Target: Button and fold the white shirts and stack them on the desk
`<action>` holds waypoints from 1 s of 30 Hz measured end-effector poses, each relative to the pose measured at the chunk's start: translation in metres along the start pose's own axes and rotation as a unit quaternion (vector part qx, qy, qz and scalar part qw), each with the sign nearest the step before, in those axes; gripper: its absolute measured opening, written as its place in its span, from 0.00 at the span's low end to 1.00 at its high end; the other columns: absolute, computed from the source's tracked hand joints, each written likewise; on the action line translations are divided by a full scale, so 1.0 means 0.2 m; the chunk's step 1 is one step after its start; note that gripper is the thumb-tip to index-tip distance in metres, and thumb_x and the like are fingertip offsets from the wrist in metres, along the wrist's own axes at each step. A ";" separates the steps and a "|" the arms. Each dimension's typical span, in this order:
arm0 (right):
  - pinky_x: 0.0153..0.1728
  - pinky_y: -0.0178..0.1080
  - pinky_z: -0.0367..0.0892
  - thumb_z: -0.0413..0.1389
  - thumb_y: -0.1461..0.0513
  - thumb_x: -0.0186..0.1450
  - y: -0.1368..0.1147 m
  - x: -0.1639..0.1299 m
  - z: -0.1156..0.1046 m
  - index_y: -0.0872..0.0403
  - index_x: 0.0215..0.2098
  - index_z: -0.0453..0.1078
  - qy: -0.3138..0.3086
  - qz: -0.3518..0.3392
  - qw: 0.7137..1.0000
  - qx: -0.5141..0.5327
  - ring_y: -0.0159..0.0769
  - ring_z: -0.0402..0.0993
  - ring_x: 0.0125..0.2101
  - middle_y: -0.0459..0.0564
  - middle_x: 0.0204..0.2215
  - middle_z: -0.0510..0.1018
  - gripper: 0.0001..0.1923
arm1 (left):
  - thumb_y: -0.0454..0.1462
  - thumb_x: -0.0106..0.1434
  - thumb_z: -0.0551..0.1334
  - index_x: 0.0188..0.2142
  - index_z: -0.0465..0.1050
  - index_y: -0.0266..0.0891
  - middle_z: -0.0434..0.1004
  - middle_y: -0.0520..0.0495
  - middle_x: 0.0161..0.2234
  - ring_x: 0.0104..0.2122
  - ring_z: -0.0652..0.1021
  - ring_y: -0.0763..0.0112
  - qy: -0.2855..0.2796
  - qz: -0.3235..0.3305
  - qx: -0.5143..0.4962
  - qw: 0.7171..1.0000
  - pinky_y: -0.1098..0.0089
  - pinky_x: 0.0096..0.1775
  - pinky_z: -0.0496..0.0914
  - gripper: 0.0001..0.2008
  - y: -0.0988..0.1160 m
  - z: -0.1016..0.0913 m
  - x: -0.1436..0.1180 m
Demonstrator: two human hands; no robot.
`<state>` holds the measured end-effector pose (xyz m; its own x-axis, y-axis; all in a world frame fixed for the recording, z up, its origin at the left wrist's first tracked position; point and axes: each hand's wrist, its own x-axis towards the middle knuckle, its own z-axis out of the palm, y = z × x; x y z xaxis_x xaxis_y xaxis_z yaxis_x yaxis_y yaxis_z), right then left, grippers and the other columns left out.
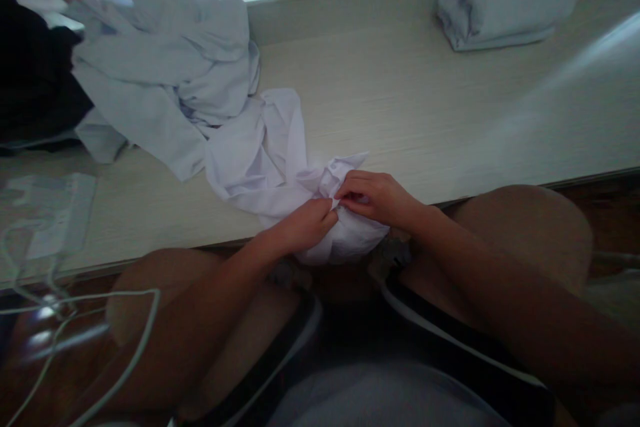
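Observation:
A white garment, perhaps a shirt [255, 153], lies crumpled at the front edge of the pale bench, its lower part hanging over the edge between my knees. My left hand [315, 220] is closed on a gathered fold of it, fingers curled and thumb on top. Right beside it, my right hand [377, 197] pinches the same fold, fingertips almost meeting those of the left. Whether a button or seam lies between the fingertips is too small to make out. Part of the garment stretches up and left, touching a heap of pale cloth.
A heap of light grey-white clothes [170, 53] fills the back left, with black cloth [35, 73] beside it. A folded pale garment [507, 3] sits at the back right. White hangers [145, 333] jut in at the lower left. The bench [425, 100] ends at my knees.

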<state>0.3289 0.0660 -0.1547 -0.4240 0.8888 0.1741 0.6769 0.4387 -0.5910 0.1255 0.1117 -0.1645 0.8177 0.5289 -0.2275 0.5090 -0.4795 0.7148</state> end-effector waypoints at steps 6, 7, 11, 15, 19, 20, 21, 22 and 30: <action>0.35 0.35 0.61 0.60 0.63 0.63 0.00 0.00 -0.01 0.53 0.36 0.77 -0.003 0.071 0.996 0.050 0.35 0.71 0.32 0.48 0.32 0.79 0.04 | 0.39 0.69 0.47 0.39 0.75 0.37 0.80 0.40 0.39 0.42 0.78 0.59 -0.018 -0.006 -0.002 1.000 0.61 0.48 0.70 0.17 0.01 -0.02 -0.01; 0.35 0.35 0.60 0.60 0.63 0.63 0.00 0.00 -0.01 0.53 0.36 0.77 0.003 0.074 0.995 0.060 0.35 0.71 0.32 0.47 0.32 0.79 0.04 | 0.39 0.69 0.47 0.39 0.75 0.38 0.79 0.41 0.38 0.41 0.78 0.60 -0.019 -0.011 0.001 1.000 0.62 0.48 0.70 0.17 0.02 -0.03 -0.02; 0.34 0.35 0.60 0.60 0.61 0.64 0.00 -0.01 -0.02 0.53 0.34 0.76 0.012 0.080 0.993 0.085 0.34 0.70 0.31 0.47 0.30 0.78 0.04 | 0.40 0.69 0.48 0.36 0.74 0.39 0.79 0.43 0.35 0.37 0.77 0.62 -0.041 -0.002 0.007 0.999 0.64 0.45 0.70 0.16 0.04 -0.06 -0.02; 0.33 0.35 0.59 0.60 0.61 0.63 0.00 -0.01 -0.01 0.53 0.34 0.76 0.004 0.078 0.995 0.062 0.34 0.69 0.30 0.47 0.30 0.78 0.04 | 0.38 0.67 0.50 0.34 0.73 0.39 0.78 0.44 0.33 0.35 0.77 0.63 -0.050 -0.002 0.012 0.999 0.65 0.43 0.70 0.14 0.05 -0.08 -0.03; 0.34 0.35 0.59 0.60 0.60 0.63 0.00 -0.01 0.00 0.53 0.35 0.75 -0.007 0.073 0.997 0.039 0.34 0.69 0.31 0.47 0.31 0.78 0.05 | 0.36 0.66 0.51 0.33 0.73 0.38 0.78 0.43 0.33 0.35 0.77 0.62 -0.056 -0.003 0.004 0.998 0.64 0.44 0.70 0.13 0.06 -0.08 -0.03; 0.34 0.35 0.59 0.60 0.60 0.63 0.00 -0.01 0.01 0.53 0.35 0.75 -0.008 0.075 0.996 0.036 0.34 0.69 0.31 0.47 0.31 0.78 0.05 | 0.36 0.66 0.50 0.33 0.73 0.38 0.79 0.43 0.34 0.35 0.77 0.62 -0.055 -0.002 -0.001 0.998 0.64 0.44 0.70 0.13 0.06 -0.08 -0.03; 0.34 0.35 0.59 0.60 0.60 0.63 0.00 -0.01 0.01 0.53 0.35 0.75 -0.008 0.078 0.996 0.035 0.34 0.69 0.31 0.47 0.31 0.77 0.05 | 0.36 0.66 0.50 0.34 0.73 0.38 0.79 0.43 0.35 0.36 0.77 0.62 -0.054 -0.002 -0.004 0.999 0.64 0.45 0.70 0.14 0.06 -0.08 -0.03; 0.34 0.35 0.59 0.60 0.60 0.63 0.00 -0.01 0.01 0.54 0.35 0.75 -0.007 0.080 0.996 0.036 0.34 0.69 0.31 0.47 0.31 0.77 0.05 | 0.37 0.67 0.49 0.35 0.74 0.37 0.79 0.43 0.35 0.37 0.77 0.62 -0.054 -0.004 -0.005 0.999 0.63 0.46 0.70 0.14 0.05 -0.08 -0.03; 0.35 0.36 0.63 0.59 0.57 0.65 -0.02 -0.04 0.01 0.53 0.41 0.70 0.044 0.099 0.985 0.138 0.34 0.70 0.32 0.48 0.34 0.77 0.10 | 0.42 0.71 0.45 0.37 0.74 0.36 0.79 0.43 0.38 0.39 0.77 0.62 -0.042 0.020 -0.037 0.998 0.62 0.48 0.70 0.20 -0.01 -0.06 0.00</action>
<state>0.3273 0.0564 -0.1554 -0.2381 0.9667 0.0941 0.5474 0.2136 -0.8091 0.1206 0.1209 -0.1566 0.8583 0.4480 -0.2502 0.4567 -0.4447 0.7705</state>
